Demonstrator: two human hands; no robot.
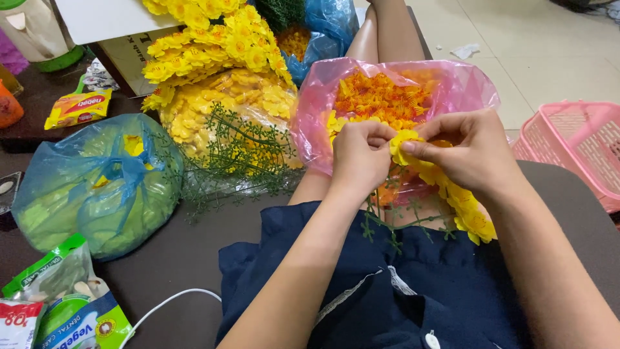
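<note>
the right hand (475, 155) pinches a yellow flower head (404, 143) between thumb and fingertips, closed tight on its petals, while the left hand (360, 155) curls shut just beside it, its fingertips pressed to the same bloom or to a small piece too hidden to tell. both meet over the person's lap, at the top end of a green plastic stem (400, 223) whose right side already carries a string of fitted yellow blossoms (468, 210) running down toward the knee; several bare green prongs show lower on the stem, so by the look of it the branch is partly dressed, with a fair share of tips left to fill. just behind the hands sits an open pink plastic bag (465, 87) full of loose orange and yellow flower parts. to the left lie a clear bag of yellow petals (219, 106) with bare green stems (242, 161) spread over it, a heap of finished yellow flower sprays (213, 42), and a knotted blue bag (97, 184). a pink basket (575, 148) stands at the far right.
</note>
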